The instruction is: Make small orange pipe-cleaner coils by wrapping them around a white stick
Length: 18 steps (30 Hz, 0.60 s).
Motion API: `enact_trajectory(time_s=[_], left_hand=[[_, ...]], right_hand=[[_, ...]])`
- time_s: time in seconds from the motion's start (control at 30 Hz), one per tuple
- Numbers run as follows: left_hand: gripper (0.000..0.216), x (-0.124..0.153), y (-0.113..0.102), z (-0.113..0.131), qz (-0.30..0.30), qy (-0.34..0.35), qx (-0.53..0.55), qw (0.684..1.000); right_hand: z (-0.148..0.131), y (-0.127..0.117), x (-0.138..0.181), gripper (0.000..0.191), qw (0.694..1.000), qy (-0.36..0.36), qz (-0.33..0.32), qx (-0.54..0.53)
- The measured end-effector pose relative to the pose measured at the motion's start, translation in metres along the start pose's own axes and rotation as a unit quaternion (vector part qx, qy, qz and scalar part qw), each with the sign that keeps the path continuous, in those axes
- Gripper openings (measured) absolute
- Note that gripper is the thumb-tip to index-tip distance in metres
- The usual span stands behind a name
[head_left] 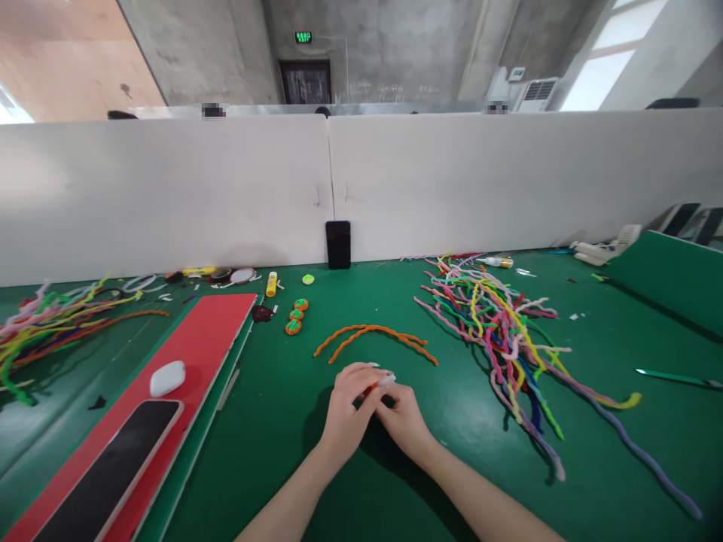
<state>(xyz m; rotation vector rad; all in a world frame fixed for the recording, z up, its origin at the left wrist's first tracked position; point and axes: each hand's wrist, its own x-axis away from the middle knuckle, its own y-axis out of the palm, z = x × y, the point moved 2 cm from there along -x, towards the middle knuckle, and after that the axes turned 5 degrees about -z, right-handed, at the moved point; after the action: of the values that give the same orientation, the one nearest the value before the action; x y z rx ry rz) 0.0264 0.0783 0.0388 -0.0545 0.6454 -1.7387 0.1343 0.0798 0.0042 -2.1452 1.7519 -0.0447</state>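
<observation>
My left hand (353, 399) and my right hand (405, 420) meet low over the middle of the green table, fingertips pinched together. Between them shows a bit of orange pipe cleaner (370, 389); the fingers cover most of it, so its shape is hidden. Just beyond the hands, two bent orange pipe cleaners (367, 328) lie crossed in a shallow arch. Farther left stand three small orange coils with green tops in a row, the middle coil (297, 315) among them. A small yellow-green coil (308, 279) lies behind that row.
Loose coloured pipe cleaners (502, 324) are heaped at right, with another bundle (50, 331) at far left. A red board (206, 331) carries a phone (116, 467) and a white case (168, 379). A glue stick (272, 284) and upright black phone (338, 245) stand near the white partition (226, 188).
</observation>
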Motion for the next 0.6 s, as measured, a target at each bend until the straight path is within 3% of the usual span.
enact_trajectory(time_s=[0.27, 0.6], left_hand=[[0.015, 0.001, -0.009, 0.000, 0.068, -0.003, 0.014, 0.998], [0.013, -0.004, -0.009, -0.005, 0.054, -0.028, 0.059, 0.996]], right_hand=[[-0.004, -0.008, -0.002, 0.021, 1.000, 0.004, 0.003, 0.021], [-0.001, -0.010, -0.001, 0.020, 0.999, 0.011, -0.001, 0.050]])
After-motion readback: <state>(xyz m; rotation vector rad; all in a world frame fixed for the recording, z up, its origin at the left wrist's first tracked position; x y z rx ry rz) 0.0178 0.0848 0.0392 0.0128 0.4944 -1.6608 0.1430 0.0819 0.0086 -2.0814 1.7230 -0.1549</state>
